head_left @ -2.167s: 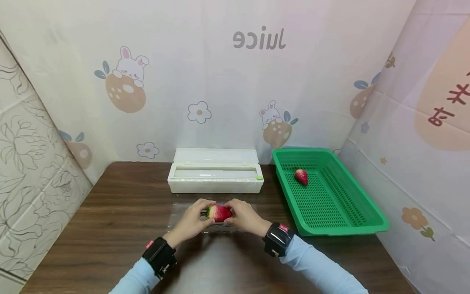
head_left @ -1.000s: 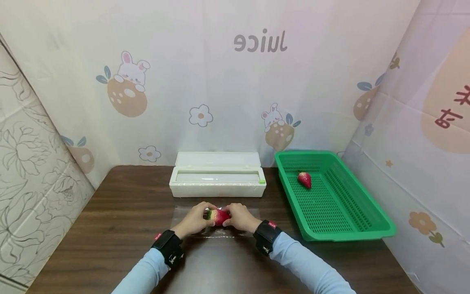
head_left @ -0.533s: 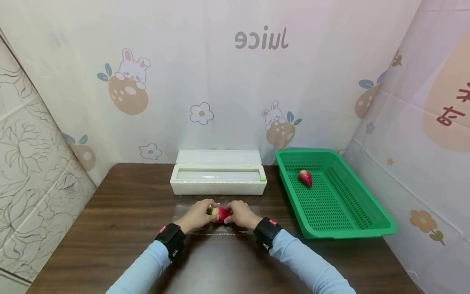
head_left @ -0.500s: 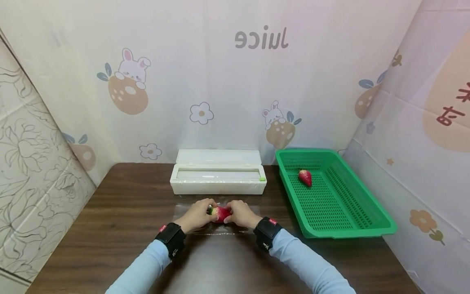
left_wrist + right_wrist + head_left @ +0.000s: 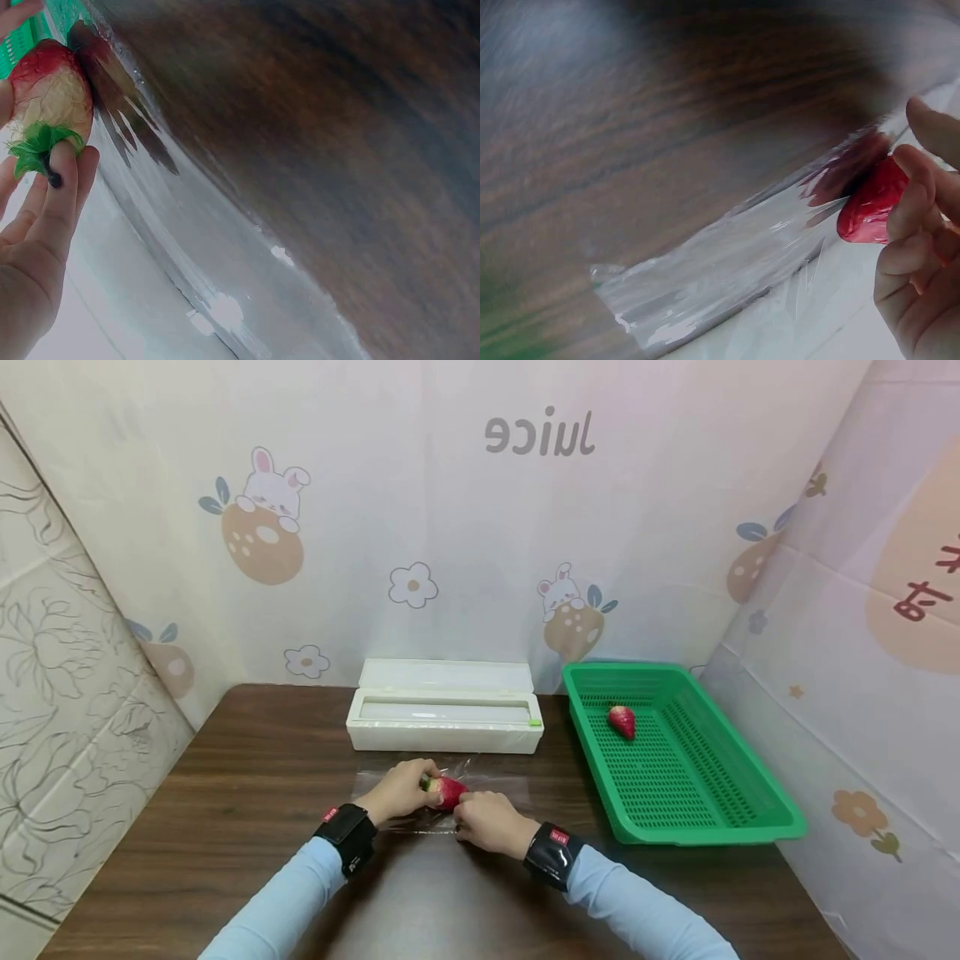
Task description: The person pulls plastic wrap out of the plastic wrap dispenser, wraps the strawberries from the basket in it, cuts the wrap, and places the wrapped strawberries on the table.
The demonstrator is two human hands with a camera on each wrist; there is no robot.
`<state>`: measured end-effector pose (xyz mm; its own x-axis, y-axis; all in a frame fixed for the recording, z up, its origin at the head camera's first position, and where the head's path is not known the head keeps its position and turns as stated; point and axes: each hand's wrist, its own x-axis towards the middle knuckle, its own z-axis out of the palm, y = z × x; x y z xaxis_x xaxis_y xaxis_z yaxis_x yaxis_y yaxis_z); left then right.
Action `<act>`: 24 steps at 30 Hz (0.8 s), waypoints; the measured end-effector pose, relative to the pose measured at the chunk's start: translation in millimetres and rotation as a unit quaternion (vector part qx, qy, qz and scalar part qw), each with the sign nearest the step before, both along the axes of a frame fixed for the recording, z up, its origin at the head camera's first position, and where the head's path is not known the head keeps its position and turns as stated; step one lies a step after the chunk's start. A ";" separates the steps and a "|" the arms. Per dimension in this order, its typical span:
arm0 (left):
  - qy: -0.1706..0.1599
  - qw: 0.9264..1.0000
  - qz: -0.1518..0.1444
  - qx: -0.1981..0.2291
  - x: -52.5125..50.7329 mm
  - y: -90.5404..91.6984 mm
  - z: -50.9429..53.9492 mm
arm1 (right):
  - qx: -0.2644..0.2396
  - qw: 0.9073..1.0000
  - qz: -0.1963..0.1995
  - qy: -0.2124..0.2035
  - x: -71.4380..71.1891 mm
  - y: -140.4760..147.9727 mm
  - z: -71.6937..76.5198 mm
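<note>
A red strawberry with a pale shoulder and green cap lies sideways over a clear sheet of cling film on the table. My left hand holds it at the cap end; in the left wrist view the fingers and thumb sit around the strawberry. My right hand is beside the strawberry's tip, over the near part of the film, with its fingers loosely bent. In the right wrist view its thumb and forefinger stand apart, and the fingers partly hide the strawberry. No film shows between them.
Behind the film stands a white cling film dispenser with its lid raised and a green slider at its right end. To the right, a green plastic basket holds another strawberry. A patterned cloth backdrop stands behind the brown table.
My right hand has let go of the strawberry's tip and moved slightly toward me, its fingers more bent. The left hand keeps its hold on the cap end.
</note>
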<state>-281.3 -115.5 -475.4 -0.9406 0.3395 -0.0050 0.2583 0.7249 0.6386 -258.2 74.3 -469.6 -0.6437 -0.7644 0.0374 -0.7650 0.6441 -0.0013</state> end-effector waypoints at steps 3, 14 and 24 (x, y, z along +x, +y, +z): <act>-0.006 1.000 -0.002 0.003 0.7 -0.3 -0.3 | 0.031 0.999 0.012 0.022 2.1 -0.1 -4.3; 0.004 1.000 -0.001 0.004 -1.4 0.7 -1.4 | 0.082 0.977 0.083 0.179 0.2 -1.1 -15.0; 0.006 1.000 -0.017 -0.024 -0.3 -0.4 2.1 | 0.013 0.985 0.076 0.155 -7.4 3.4 -11.1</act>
<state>-281.7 -115.9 -473.3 -0.9289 0.3702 -0.0114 0.2896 0.7450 0.6009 -265.5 77.7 -480.6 -0.4817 -0.8549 0.1928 -0.8138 0.5180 0.2634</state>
